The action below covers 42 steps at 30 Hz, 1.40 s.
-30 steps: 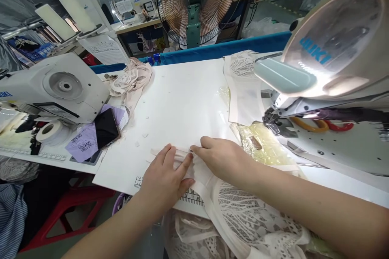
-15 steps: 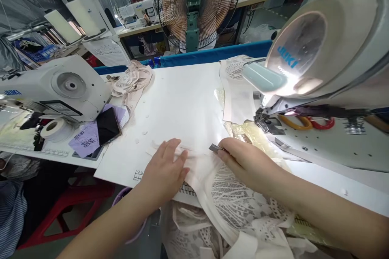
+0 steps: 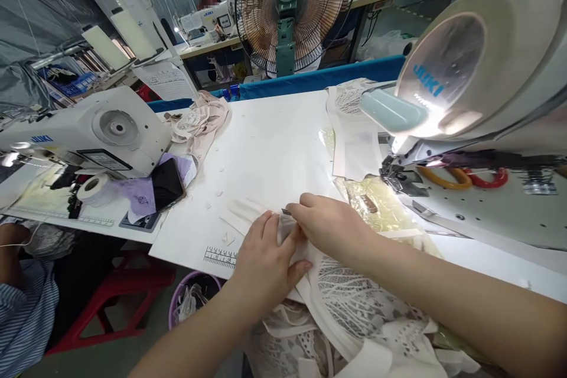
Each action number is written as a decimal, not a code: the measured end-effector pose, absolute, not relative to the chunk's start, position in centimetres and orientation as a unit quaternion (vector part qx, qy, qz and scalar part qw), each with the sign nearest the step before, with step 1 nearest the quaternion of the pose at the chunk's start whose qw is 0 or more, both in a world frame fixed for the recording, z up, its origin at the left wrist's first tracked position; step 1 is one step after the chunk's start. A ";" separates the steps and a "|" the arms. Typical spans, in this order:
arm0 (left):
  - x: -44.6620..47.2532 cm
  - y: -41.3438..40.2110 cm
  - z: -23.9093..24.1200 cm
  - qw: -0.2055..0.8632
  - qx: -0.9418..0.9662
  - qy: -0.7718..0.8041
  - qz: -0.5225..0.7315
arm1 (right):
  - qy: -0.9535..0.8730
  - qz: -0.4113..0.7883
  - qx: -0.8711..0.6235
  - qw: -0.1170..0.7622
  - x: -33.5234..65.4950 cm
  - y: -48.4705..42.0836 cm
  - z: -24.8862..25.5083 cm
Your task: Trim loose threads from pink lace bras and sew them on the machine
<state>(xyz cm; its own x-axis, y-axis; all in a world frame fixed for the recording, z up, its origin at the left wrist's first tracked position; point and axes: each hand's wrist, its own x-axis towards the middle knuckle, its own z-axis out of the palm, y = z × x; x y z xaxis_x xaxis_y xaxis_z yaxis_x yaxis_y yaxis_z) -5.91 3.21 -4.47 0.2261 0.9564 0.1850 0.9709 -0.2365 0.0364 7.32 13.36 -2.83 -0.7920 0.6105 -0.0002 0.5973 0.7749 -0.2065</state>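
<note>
A cream lace garment [image 3: 349, 292] lies over the table's front edge, its plain strip [image 3: 241, 212] reaching onto the white top. My left hand [image 3: 270, 254] rests on this cloth with its fingers stretched over it and the thumb apart. Close beside it, my right hand [image 3: 330, 224] is closed around a small flat metal blade [image 3: 286, 211], whose tip sticks out past the fingers; the rest of the tool is hidden. The blade's tip is just above the cloth, near my left fingertips.
On the right stands a sewing machine [image 3: 443, 88], with orange scissor handles [image 3: 447, 180] beneath it. Another machine [image 3: 115, 130], a phone [image 3: 168, 183] and a seated person's sleeve [image 3: 26, 313] are at left. A fan [image 3: 290, 12] stands behind. Fabric scraps [image 3: 228, 239] lie near a printed ruler [image 3: 219, 257].
My right hand has moved left with the blade, up to my left hand. My left hand has shifted slightly right on the cloth. The whole view has shifted a little.
</note>
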 end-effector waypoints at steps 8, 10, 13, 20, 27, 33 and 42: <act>-5.9 3.2 -4.7 0.051 -0.780 -0.619 -0.078 | -0.947 0.081 -0.312 0.000 6.6 13.6 -2.6; -5.9 3.3 -4.5 0.052 -0.783 -0.616 -0.072 | -0.950 0.080 -0.302 -0.013 6.6 13.5 -2.3; -5.8 3.5 -4.4 0.057 -0.787 -0.612 -0.061 | -0.953 0.079 -0.290 -0.036 6.8 13.4 -1.6; -5.6 3.6 -3.9 0.075 -0.782 -0.617 -0.036 | -0.949 0.058 -0.294 -0.098 9.1 13.1 0.0; -5.5 3.6 -3.8 0.073 -0.779 -0.622 -0.026 | -0.943 0.044 -0.326 -0.053 11.5 12.9 -1.7; -5.6 3.7 -3.8 0.080 -0.785 -0.614 -0.020 | -0.953 0.064 -0.295 0.000 10.5 13.2 -3.0; -5.7 3.6 -4.0 0.101 -0.790 -0.604 -0.031 | -0.950 0.081 -0.298 -0.053 10.7 13.1 -1.0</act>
